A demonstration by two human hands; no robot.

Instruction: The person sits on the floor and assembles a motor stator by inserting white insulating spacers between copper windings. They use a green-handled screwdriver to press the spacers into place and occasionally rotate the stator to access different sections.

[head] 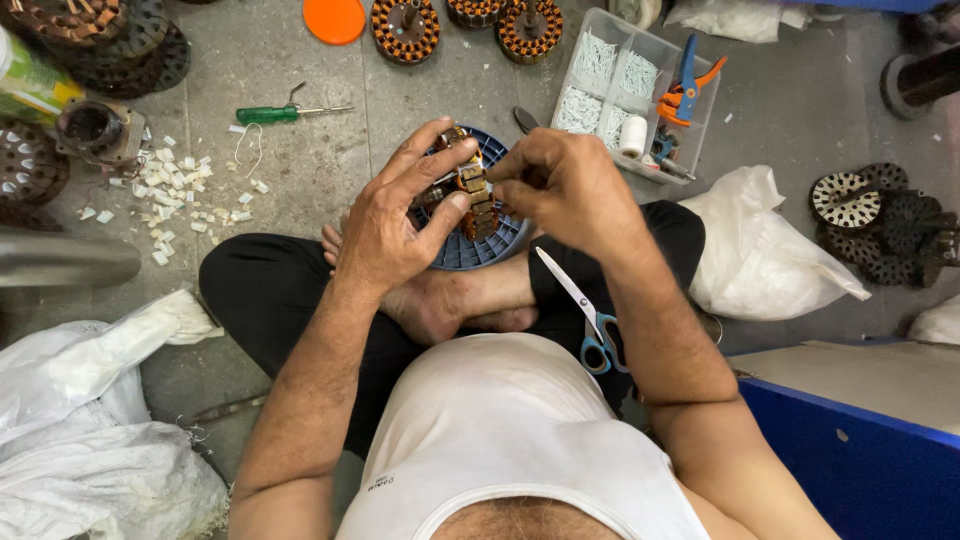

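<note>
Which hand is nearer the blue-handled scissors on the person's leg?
Right. The right hand is just above the scissors, its forearm beside them; the left hand is farther, across the wound stator.

Stator (474,190) was copper-brown with yellowish bands; tray (466,250) under it blue, ribbed. Screwdriver (268,114) green. Scissors (597,340) had blue handles. Lid (334,19) was orange.

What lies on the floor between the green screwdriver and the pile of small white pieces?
In the head view, a thin loop of white thread lies between the green screwdriver and the white pieces.
</note>
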